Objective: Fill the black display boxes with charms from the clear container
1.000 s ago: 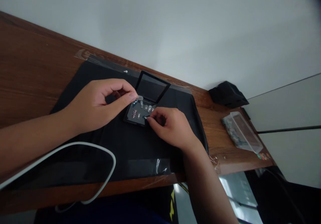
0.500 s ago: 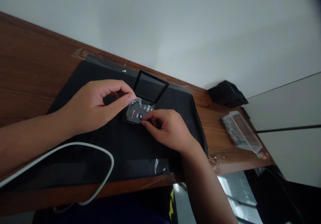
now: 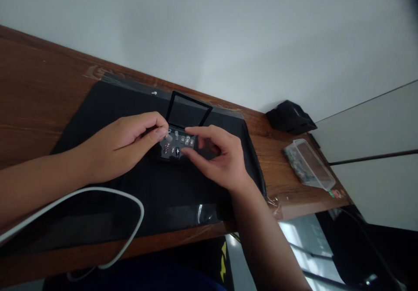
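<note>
A small flat black case (image 3: 166, 157) lies in front of me, its framed, see-through lid (image 3: 188, 110) standing up at the back. Several small shiny patterned pieces (image 3: 187, 140) sit on its dark inner surface. At the case's left side, my left hand (image 3: 140, 136) is closed in a pinch on a small clear plastic piece (image 3: 169, 138), mostly hidden by the fingertips. My right hand (image 3: 218, 152) hovers at the right side, thumb and index finger spread apart. Its thumb tip is beside a dark patterned piece (image 3: 177, 152) near the front edge; I cannot tell if they touch.
A black cloth (image 3: 156, 195) is taped over the wooden table (image 3: 42, 104). A white cable (image 3: 140, 208) loops at the front left. To the right are a black object (image 3: 290, 117) and a clear plastic box (image 3: 310, 165) with small packets. A tiny white bit (image 3: 154, 93) lies behind the case.
My right fingers have opened from their pinch near the dark piece, the index finger lifting toward the lid hinge. My left hand stays pinched, with less of the clear piece showing.
</note>
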A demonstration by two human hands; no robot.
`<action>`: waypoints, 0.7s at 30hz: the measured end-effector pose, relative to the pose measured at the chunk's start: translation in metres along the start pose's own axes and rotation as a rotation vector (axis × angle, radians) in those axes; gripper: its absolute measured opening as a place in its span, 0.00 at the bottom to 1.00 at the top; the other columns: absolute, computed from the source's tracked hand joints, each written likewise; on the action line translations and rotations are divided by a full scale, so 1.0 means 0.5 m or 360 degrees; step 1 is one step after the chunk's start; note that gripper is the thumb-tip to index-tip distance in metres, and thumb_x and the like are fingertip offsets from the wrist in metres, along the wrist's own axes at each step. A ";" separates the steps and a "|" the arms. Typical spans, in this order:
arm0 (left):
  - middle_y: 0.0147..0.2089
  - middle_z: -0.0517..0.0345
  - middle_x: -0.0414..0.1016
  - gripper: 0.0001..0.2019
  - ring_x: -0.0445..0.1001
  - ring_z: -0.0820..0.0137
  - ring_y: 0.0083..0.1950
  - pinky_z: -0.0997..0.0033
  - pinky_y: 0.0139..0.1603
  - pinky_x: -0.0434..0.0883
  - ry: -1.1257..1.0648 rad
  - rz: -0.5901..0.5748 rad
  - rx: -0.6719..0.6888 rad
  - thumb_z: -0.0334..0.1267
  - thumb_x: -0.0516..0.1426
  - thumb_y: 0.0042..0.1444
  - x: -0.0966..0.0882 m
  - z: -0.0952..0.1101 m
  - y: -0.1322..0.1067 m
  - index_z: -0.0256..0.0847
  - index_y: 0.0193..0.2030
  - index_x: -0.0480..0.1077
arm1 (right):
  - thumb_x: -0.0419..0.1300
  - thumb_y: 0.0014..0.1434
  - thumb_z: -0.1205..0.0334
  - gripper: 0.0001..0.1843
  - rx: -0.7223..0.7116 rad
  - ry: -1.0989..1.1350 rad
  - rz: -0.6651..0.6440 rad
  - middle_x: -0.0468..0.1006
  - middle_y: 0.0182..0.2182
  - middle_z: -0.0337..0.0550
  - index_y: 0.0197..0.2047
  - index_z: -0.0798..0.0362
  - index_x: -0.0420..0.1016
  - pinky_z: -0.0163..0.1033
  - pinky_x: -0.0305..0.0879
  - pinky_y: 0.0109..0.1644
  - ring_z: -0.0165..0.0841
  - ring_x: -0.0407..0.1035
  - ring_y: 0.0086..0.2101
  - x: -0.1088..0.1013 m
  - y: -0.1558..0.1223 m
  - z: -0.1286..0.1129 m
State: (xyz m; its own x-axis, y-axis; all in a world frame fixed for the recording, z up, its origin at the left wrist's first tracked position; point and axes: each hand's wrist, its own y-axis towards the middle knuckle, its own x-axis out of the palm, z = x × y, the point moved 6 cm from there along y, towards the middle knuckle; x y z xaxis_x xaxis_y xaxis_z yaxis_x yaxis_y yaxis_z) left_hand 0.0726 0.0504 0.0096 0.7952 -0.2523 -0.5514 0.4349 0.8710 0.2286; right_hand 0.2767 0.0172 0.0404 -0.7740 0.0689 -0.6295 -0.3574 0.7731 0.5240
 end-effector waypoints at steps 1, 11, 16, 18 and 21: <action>0.35 0.60 0.79 0.17 0.75 0.67 0.37 0.68 0.37 0.68 -0.0021 -0.0032 -0.0002 0.50 0.51 0.76 0.003 0.000 0.000 0.45 0.42 0.74 | 0.72 0.67 0.63 0.14 -0.0077 0.0046 -0.0007 0.81 0.33 0.36 0.55 0.49 0.86 0.34 0.70 0.38 0.28 0.71 0.31 0.003 0.000 -0.007; 0.33 0.61 0.77 0.17 0.74 0.68 0.33 0.70 0.35 0.68 -0.0051 -0.0236 0.0073 0.50 0.51 0.76 0.020 -0.004 -0.001 0.46 0.40 0.74 | 0.68 0.73 0.53 0.12 -0.0162 0.0172 -0.0090 0.84 0.36 0.40 0.50 0.51 0.89 0.32 0.72 0.37 0.26 0.75 0.34 0.051 -0.007 -0.011; 0.33 0.62 0.76 0.17 0.73 0.69 0.33 0.72 0.34 0.69 -0.0123 -0.0207 0.0066 0.51 0.53 0.76 0.023 0.009 0.000 0.46 0.40 0.76 | 0.70 0.71 0.57 0.07 -0.0112 0.0224 -0.0029 0.85 0.33 0.39 0.47 0.50 0.89 0.34 0.73 0.39 0.27 0.75 0.32 0.043 -0.005 -0.010; 0.31 0.63 0.75 0.17 0.72 0.70 0.31 0.73 0.32 0.67 -0.0157 -0.0184 0.0058 0.51 0.54 0.75 0.021 0.014 0.001 0.46 0.39 0.76 | 0.72 0.69 0.59 0.05 -0.0106 0.0243 0.0002 0.84 0.31 0.38 0.45 0.50 0.89 0.34 0.73 0.38 0.27 0.74 0.31 0.036 -0.004 -0.012; 0.30 0.62 0.75 0.17 0.71 0.69 0.30 0.72 0.30 0.67 -0.0190 -0.0179 0.0018 0.52 0.56 0.73 0.020 0.017 0.000 0.47 0.37 0.77 | 0.74 0.67 0.58 0.05 -0.0089 0.0207 0.0025 0.81 0.29 0.36 0.44 0.50 0.89 0.34 0.71 0.36 0.26 0.71 0.28 0.030 -0.004 -0.016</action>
State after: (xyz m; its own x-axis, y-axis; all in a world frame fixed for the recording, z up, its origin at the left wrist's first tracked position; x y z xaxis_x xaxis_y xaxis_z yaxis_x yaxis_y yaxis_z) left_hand 0.0841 0.0442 0.0107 0.7856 -0.3966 -0.4749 0.5279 0.8300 0.1802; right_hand 0.2618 0.0117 0.0346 -0.8396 -0.0046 -0.5431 -0.3705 0.7360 0.5666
